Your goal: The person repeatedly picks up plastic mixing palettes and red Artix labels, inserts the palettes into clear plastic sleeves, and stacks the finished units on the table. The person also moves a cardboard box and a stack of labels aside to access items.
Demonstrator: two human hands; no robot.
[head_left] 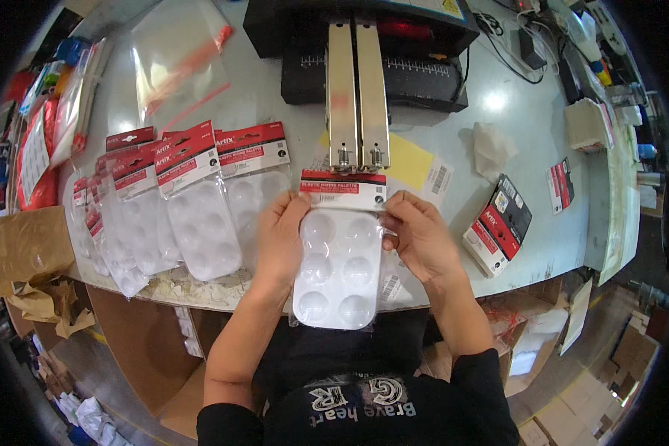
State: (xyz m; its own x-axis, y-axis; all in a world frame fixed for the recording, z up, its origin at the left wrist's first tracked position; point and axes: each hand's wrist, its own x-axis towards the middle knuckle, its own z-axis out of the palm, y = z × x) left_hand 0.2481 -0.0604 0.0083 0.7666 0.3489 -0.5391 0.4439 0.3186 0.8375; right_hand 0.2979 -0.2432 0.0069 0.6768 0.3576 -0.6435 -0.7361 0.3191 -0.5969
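Observation:
Between my two hands is a white plastic paint palette (pixel 340 269) in a clear bag, topped by a folded red, black and white header card (pixel 342 190). My left hand (pixel 281 234) pinches the card's left end. At its right end, the fingers of my right hand (pixel 422 236) are closed on the card and bag edge. The card's upper edge lies at the tips of two metal arms (pixel 358 97) of a black stapling machine (pixel 293 74); whether it is under them I cannot tell.
Bagged palettes with header cards (pixel 201 215) lie overlapping on the table's left. A stack of header cards (pixel 496 229) and a crumpled clear plastic piece (pixel 493 150) are at right. Clear bags (pixel 178 56) lie at the far left. Open cardboard boxes (pixel 137 342) stand below the table edge.

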